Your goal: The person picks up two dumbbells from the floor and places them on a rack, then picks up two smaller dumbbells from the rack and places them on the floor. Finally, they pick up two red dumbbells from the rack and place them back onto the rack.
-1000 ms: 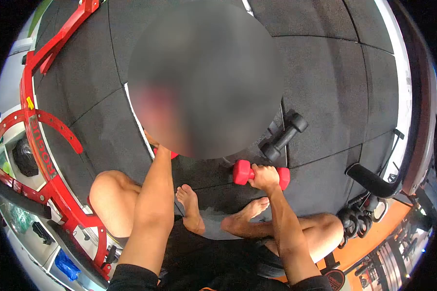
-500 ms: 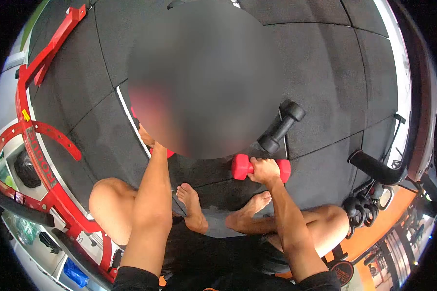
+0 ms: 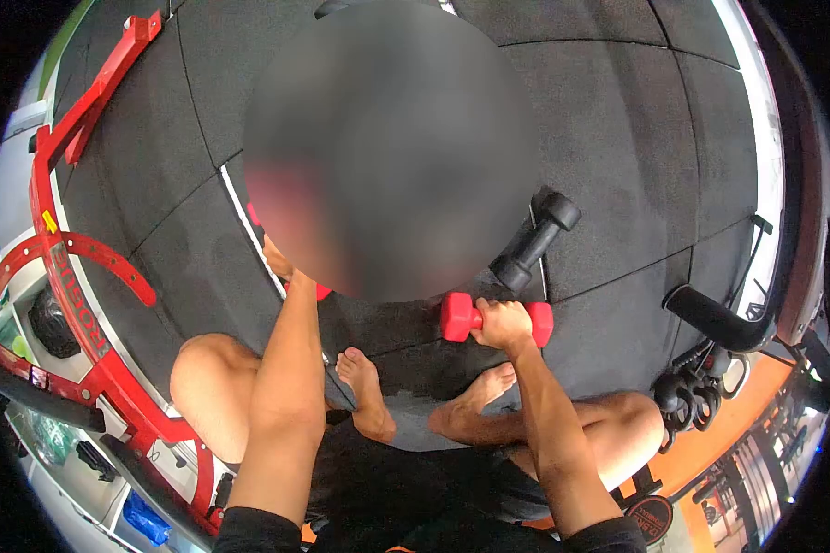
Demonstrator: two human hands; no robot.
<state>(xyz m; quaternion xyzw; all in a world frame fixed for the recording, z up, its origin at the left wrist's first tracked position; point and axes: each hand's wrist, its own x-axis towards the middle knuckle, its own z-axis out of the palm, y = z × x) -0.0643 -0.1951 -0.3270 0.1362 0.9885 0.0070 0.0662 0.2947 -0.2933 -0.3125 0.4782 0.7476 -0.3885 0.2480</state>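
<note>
My right hand (image 3: 504,324) is closed round the handle of a red dumbbell (image 3: 458,317), which rests on the black floor mat; its two heads show on either side of my fist. Just beyond it lies a black dumbbell (image 3: 557,213), set at a slant and apart from my hand. A round blur covers much of my left hand (image 3: 278,259). What shows of that hand sits between two red ends of another dumbbell (image 3: 323,291), seemingly wrapped round its handle; the fingertips are hidden.
My bare feet (image 3: 363,392) are on the mat between my arms. A red metal rack (image 3: 72,293) stands at the left, near shelves with bags. At the right are a black padded bar (image 3: 710,318) and several kettlebells (image 3: 678,401). A large blur hides the centre.
Almost nothing differs. Both hands and the dumbbells keep their places; the view has shifted only very slightly.
</note>
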